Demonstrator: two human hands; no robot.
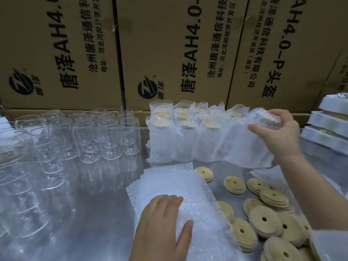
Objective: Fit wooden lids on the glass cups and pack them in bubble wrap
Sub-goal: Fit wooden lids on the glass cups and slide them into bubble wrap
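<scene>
Printed cardboard cartons [169,44] stand behind the steel table [90,213], with white flat packs [327,132] stacked at right.

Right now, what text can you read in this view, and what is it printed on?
"唐泽AH4.0": left carton, printed sideways, cut off at the top.
"唐泽AH4.0-", "沧州唐泽通信科技", "地址:河北河间经济开发区": middle carton.
"AH4.0-P头盔", "通信科技有限公司", "(西区)": right carton.
Print on the far-right carton: cut off, unreadable.
</scene>
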